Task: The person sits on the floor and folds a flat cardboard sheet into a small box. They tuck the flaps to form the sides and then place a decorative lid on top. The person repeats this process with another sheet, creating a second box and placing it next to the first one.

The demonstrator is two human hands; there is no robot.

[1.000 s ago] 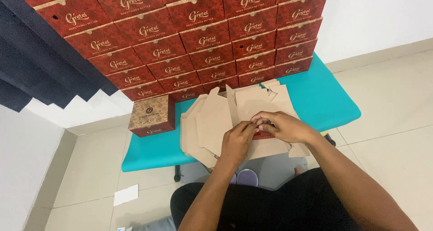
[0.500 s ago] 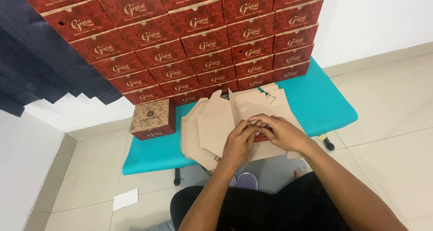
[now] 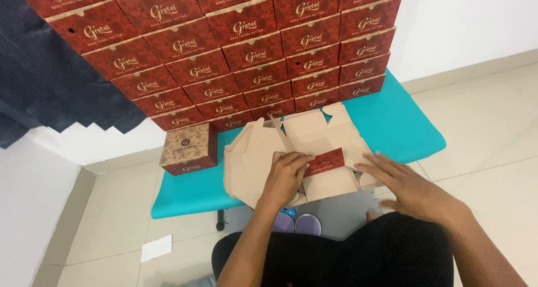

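~30 red boxes (image 3: 246, 57), 1 patterned box (image 3: 188, 148), 2 hands (image 3: 286, 178).

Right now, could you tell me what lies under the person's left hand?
The left hand presses on flat brown cardboard box blanks stacked on the teal bench, beside a folded red panel. How many blanks lie beneath is hidden.

The left hand (image 3: 286, 178) hides part of the flat carton (image 3: 314, 152); the right hand (image 3: 412, 189) looks motion-blurred.
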